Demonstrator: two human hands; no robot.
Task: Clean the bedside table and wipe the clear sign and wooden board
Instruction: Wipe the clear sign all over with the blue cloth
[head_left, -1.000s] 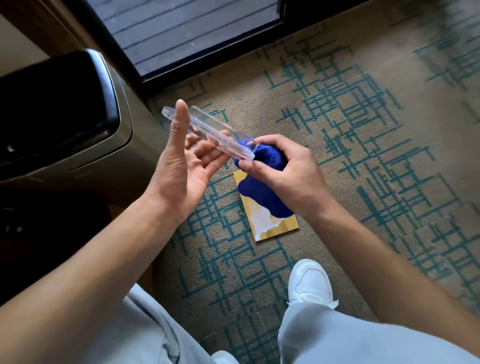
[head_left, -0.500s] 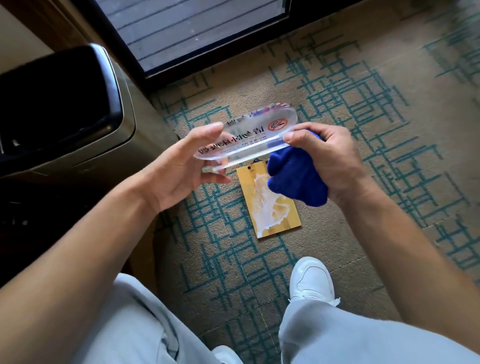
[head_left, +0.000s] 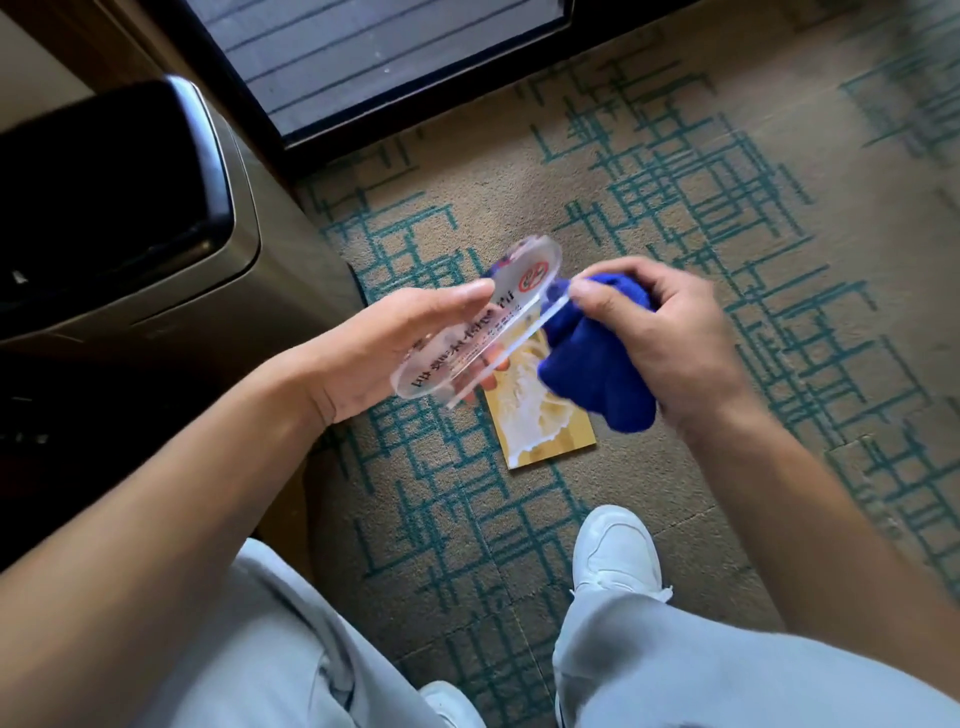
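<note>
The clear sign (head_left: 498, 317), an oval acrylic plate with dark lettering and a red no-smoking mark on a flat clear base, is held tilted above the carpet. My left hand (head_left: 395, 348) holds its left end between thumb and fingers. My right hand (head_left: 660, 332) grips a bunched blue cloth (head_left: 597, 369) and pinches the sign's right end with the thumb. The wooden board (head_left: 540, 426), yellow with a white smear on it, lies flat on the carpet right below the sign and cloth, partly hidden by them.
The bedside table (head_left: 104, 208), dark-topped with a metal-coloured side, stands at the left. A dark-framed glass door (head_left: 363, 57) runs along the top. My white shoe (head_left: 615, 551) and grey trouser legs fill the bottom. Patterned carpet (head_left: 753, 218) spreads to the right.
The sign was edge-on a second ago, then turned face-up, and has tilted further with its right end higher. The cloth slid down along the sign's right end. The board stayed put.
</note>
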